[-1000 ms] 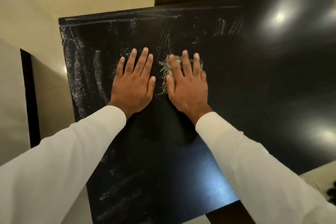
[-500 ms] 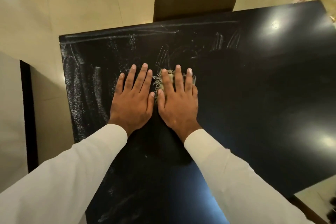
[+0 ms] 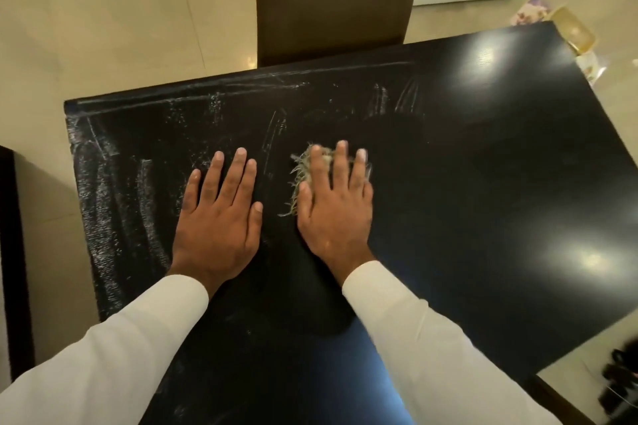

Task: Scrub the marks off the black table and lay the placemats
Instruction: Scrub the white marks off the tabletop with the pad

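Right hand (image 3: 336, 214) sits further right than half a second ago, so there's now a strip of bare black worktop (image 3: 483, 190) between it and the left hand (image 3: 217, 221), where the two were touching before. It lies flat, fingers straight and a bit spread, pressing a frayed scrub pad (image 3: 299, 179) onto the surface, with fibres poking out on the thumb side. Left hand is palm down, fingers spread, holding nothing. Whitish marks (image 3: 103, 190) streak the worktop's left part and far edge. A brown chair (image 3: 331, 0) stands just behind that edge.
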Tool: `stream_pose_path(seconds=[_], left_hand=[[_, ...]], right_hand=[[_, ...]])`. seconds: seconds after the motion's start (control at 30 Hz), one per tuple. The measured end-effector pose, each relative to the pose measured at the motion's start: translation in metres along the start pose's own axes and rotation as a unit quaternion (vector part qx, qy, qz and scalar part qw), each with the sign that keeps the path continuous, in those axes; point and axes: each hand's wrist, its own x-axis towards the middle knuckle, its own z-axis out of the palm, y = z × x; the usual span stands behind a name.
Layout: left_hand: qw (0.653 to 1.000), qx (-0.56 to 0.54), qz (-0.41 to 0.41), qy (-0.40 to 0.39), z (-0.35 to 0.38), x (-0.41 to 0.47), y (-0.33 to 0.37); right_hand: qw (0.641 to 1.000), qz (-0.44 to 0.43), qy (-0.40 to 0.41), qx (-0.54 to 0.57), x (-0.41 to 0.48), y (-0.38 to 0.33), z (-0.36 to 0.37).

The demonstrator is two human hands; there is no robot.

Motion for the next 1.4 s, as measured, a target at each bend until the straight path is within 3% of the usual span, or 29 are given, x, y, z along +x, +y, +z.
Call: stream_pose_path(seconds=[0.2,0.37,0.53,0.63,0.77,0.93,1.03,1.13,1.27,1.4], left_hand=[[1.000,0.004,-0.002,-0.002,0.001,0.000,0.000],[1.000,-0.004,-0.007,-0.001,0.004,0.002,0.000],[1.000,-0.007,0.000,0.007,0.002,0.000,-0.001],[1.000,-0.009,-0.001,0.008,0.001,0.002,-0.001],[1.000,-0.007,0.001,0.001,0.002,0.004,-0.002],[1.000,-0.004,-0.001,-0.007,0.003,0.004,-0.001],[1.000,0.000,-0.003,-0.009,0.001,0.004,-0.001],[1.000,-0.004,-0.001,-0.002,0.000,0.004,-0.001],[1.000,-0.006,0.001,-0.001,0.001,0.005,-0.002],[1.000,-0.010,-0.002,0.006,0.000,0.005,0.001]], right_hand=[[0.997,-0.078,0.005,0.004,0.045,0.001,-0.001],[0.999,0.046,0.023,-0.002,0.100,0.084,-0.018],[0.994,0.108,0.034,-0.011,0.050,0.095,-0.016],[0.999,0.049,0.014,-0.008,0.032,0.069,-0.011],[1.000,-0.015,0.019,-0.010,0.077,0.072,-0.014],[0.995,0.095,0.023,0.003,0.145,0.141,-0.037],[0.989,0.142,0.029,0.005,0.124,0.166,-0.039],[0.986,0.165,0.020,0.005,0.080,0.147,-0.035],[0.998,0.066,0.005,-0.018,0.042,0.092,-0.022],[1.000,-0.010,0.020,-0.014,0.075,0.078,-0.016]])
